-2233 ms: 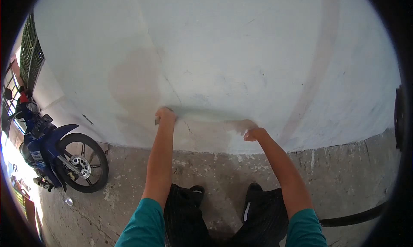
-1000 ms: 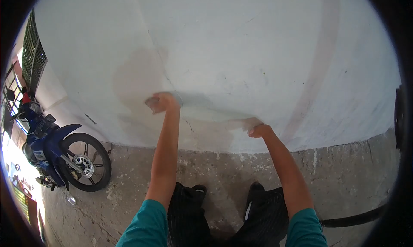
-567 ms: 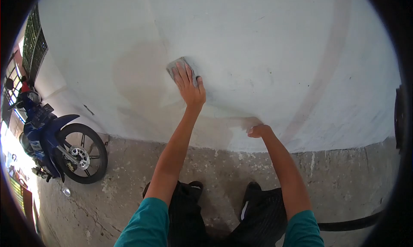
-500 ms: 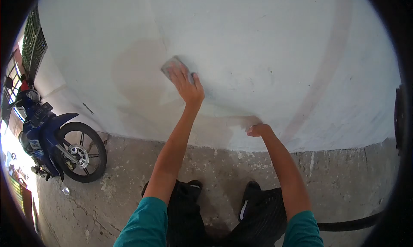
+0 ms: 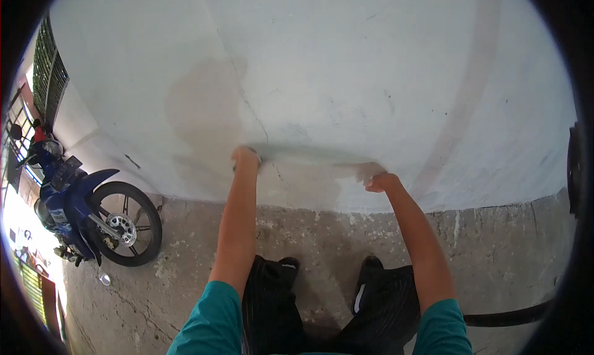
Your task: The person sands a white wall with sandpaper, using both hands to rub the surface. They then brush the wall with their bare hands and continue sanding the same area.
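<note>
Wall, pale, very large: fills the upper view; brownish damp-looking patch at left, long reddish band at right, thin crack running down between the patch and the centre.
Floor, grey concrete, worn and pale-flecked: meets the wall's foot.
Motorcycle, blue, one: at left, black front wheel on the floor near the wall.
Trousers, black, pinstriped: on the person's legs, bottom centre.
Sleeves, teal, short: pair, one on each arm.
Curved bar or hose, black: lower right; exact kind unclear.
Shoes, dark: pair, apart on the floor, toes toward the wall.
Left hand: low at the wall, slightly blurred, fingers closed on a grey pad.
Right hand: near the wall's lower part, fingers curled together; contact with the wall cannot be told.
Grey pad, one: in the left hand, at the wall, mostly hidden, only slivers showing.
</note>
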Motion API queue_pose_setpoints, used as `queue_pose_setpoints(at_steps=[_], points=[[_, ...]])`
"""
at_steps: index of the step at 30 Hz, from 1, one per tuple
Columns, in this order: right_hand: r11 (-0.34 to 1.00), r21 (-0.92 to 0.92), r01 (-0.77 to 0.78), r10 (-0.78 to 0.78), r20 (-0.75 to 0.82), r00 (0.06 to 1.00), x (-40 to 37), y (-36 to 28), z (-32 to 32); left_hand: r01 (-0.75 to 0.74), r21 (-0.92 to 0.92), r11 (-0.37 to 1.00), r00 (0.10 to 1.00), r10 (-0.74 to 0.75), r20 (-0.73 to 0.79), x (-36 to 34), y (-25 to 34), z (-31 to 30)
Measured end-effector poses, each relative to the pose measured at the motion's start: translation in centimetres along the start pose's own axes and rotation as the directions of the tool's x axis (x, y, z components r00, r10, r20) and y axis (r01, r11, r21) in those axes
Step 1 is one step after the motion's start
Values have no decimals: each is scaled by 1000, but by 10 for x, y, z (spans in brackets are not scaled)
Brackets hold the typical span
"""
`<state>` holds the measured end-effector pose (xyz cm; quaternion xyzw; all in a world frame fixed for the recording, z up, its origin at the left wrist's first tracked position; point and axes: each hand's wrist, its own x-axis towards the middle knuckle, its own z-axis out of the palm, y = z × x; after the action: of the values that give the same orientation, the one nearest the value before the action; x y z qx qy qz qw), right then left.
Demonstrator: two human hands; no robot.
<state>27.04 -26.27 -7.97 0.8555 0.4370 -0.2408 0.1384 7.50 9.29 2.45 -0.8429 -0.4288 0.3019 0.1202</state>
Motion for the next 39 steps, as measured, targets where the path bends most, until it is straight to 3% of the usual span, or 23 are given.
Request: queue_pose_setpoints(at_steps=[2, 6, 7, 8, 9, 11, 12, 14, 15, 18, 20, 21, 23, 25, 27, 29, 30, 32, 33, 35, 37, 39], points=[[999, -21, 26, -26, -27, 999, -6, -2, -3, -88, -41, 995, 994, 90, 58, 16, 4, 11], [1000, -7, 18, -18, -42, 999, 12, 9, 14, -58, -71, 996, 998, 60, 21, -30, -13, -40], [1000, -14, 16, -17, -48, 999, 8, 7, 12, -242, -626, 741, 847, -153, -508, -39, -1, -56], [1000, -23, 15, -17, -55, 998, 3, 3, 8, -637, -727, 256, 482, -604, -635, -49, 12, -70], [999, -26, 19, -21, -55, 998, -15, -4, -5, -950, -298, -91, 172, -950, -260, -59, 19, -79], [988, -43, 148, -152, -109, 982, -43, -17, -27, -880, -377, 289, 15, -777, -630, -79, 18, -83], [980, -49, 191, -196, -125, 973, -43, -18, -27, -878, -381, 290, 17, -776, -630, -87, 20, -82], [997, 70, 43, -41, -29, 999, 11, -1, 9, -766, -159, 623, -128, -390, -912, -97, 23, -80], [997, 72, 37, -34, -31, 999, 32, 4, 22, -747, -101, 657, -194, -361, -912, -95, 26, -77], [998, -14, 65, -66, -114, 991, 49, 9, 35, -741, -11, 672, -255, -297, -920, -76, 13, -69], [999, -27, 30, -31, -34, 999, 30, -10, 14, -814, -201, 545, -146, -527, -837, -70, 10, -65], [996, -53, 76, -80, -92, 993, 22, -14, 8, -853, -282, 439, -95, -662, -744, -64, 7, -65], [986, -82, 144, -156, -174, 972, 10, -22, -1, -950, -311, 11, 116, -914, -388, -27, 2, -61], [985, -52, 163, -170, -189, 967, 20, -20, 1, -880, -463, -104, 238, -941, -241, 20, -12, -36], [986, -28, 164, -166, -185, 969, 27, -16, 5, -766, -492, -414, 486, -874, -23, 32, -20, -18], [986, -18, 164, -165, -179, 970, 28, -15, 6, -636, -325, -699, 708, -697, 114, -25, -21, -21], [986, -17, 167, -168, -178, 970, 29, -16, 5, -647, -315, -694, 700, -705, 115, -16, -19, -18], [983, -18, 184, -184, -182, 966, 32, -16, 3, -440, -526, -728, 680, -653, 334, 18, -13, -11], [981, -25, 194, -195, -187, 963, 34, -17, 1, -443, -523, -728, 679, -654, 334, 5, -11, -16], [976, -29, 215, -216, -199, 956, 37, -20, 0, -748, -522, -410, 506, -861, -48, -33, -2, -32], [973, -37, 229, -231, -207, 951, 40, -21, 1, -894, -393, -215, 303, -936, -178, -29, 14, -50], [970, -48, 237, -242, -217, 946, 42, -21, 2, -785, -591, 188, 149, -868, -474, -47, 23, -55]])
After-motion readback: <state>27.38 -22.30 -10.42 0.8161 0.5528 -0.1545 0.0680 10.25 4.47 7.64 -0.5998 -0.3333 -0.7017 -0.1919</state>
